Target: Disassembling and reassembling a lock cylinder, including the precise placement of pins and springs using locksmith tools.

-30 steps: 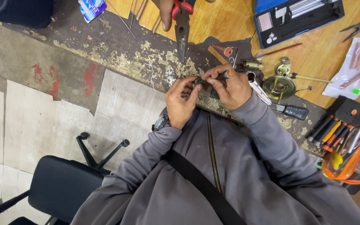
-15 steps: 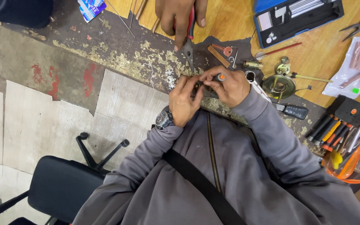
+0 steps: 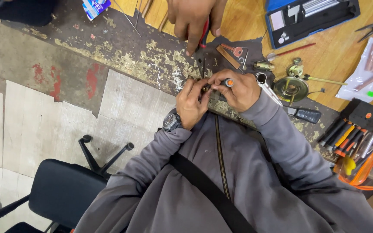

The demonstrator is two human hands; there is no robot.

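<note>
My left hand (image 3: 190,103), with a wristwatch, pinches a small brass part (image 3: 205,89) at the worn edge of the wooden workbench (image 3: 333,51). My right hand (image 3: 239,89) touches the left one and grips a small screwdriver (image 3: 228,82) with a grey handle and an orange cap, its tip hidden at the part. Another person's hand (image 3: 194,19) reaches in from the top with red-handled pliers (image 3: 201,45). The pliers' jaws point down just above my fingers.
A blue tool case (image 3: 309,15), a brass disc (image 3: 290,87), a black-handled tool (image 3: 305,114), a rack of small screwdrivers (image 3: 350,136) and a plastic bag (image 3: 368,69) lie on the bench to the right. A black office chair (image 3: 63,190) stands on the tiled floor at lower left.
The other person's hand has come down with the pliers, closer to my fingers. My two hands have stayed together on the part and shifted only slightly.
</note>
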